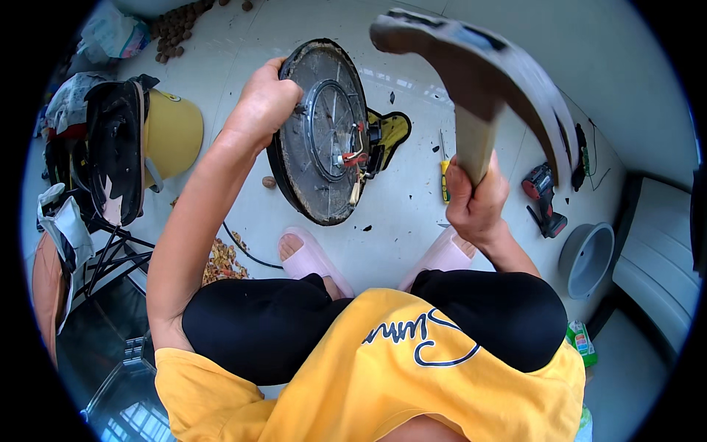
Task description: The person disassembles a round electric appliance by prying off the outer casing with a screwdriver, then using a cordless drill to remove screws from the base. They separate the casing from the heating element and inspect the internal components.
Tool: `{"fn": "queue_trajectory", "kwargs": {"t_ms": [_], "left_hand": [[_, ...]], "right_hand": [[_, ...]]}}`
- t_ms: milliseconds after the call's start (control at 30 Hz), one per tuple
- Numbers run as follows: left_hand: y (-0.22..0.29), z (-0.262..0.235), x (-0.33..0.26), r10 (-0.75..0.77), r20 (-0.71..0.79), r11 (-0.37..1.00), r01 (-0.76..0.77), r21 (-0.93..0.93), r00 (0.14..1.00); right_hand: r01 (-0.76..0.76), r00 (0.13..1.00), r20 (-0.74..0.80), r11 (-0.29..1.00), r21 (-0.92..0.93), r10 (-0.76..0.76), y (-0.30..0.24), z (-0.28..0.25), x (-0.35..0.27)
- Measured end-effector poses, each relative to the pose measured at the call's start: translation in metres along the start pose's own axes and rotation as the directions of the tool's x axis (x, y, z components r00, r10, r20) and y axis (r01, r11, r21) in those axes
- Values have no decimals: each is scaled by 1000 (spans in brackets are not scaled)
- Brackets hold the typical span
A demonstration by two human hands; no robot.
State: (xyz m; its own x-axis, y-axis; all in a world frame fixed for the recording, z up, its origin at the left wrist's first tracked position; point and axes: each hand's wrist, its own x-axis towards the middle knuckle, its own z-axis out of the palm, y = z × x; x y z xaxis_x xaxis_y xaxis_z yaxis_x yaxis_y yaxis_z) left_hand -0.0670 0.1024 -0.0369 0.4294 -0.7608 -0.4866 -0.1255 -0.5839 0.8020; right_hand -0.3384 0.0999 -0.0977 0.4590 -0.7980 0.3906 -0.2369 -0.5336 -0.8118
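My left hand (264, 103) is closed on the upper left rim of a round black disc-shaped base (303, 158), which is tilted up on edge. Its grimy inner side faces right, with a raised ring in the middle and loose red and white wires (355, 158) hanging out. Behind its right edge shows a yellow-and-black piece (396, 136); whether the two are joined I cannot tell. In my right hand (479, 202) is a claw hammer (471, 77), gripped by its wooden handle and raised, its metal head slightly blurred. The hammer and the disc are apart.
A yellow-handled screwdriver (445, 177) and a cordless drill (543, 199) lie right on the floor, near a grey basin (587, 254). Left are a yellow bucket (180, 129), a black chair (114, 147) and walnut shells (224, 264). Whole walnuts (173, 33) lie at the back. Dark fragments dot the floor.
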Motion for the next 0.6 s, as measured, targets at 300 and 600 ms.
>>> {"fn": "queue_trajectory", "kwargs": {"t_ms": [300,600], "left_hand": [[-14,-9,14,50,-4,997,-50,61,999],[-6,-20,9,-43,15,997,44,-66,999]], "right_hand": [[-425,809,273,839,-340,520,88,29,-69],[-210,972,116,977,22,206,18,6,-11]]}}
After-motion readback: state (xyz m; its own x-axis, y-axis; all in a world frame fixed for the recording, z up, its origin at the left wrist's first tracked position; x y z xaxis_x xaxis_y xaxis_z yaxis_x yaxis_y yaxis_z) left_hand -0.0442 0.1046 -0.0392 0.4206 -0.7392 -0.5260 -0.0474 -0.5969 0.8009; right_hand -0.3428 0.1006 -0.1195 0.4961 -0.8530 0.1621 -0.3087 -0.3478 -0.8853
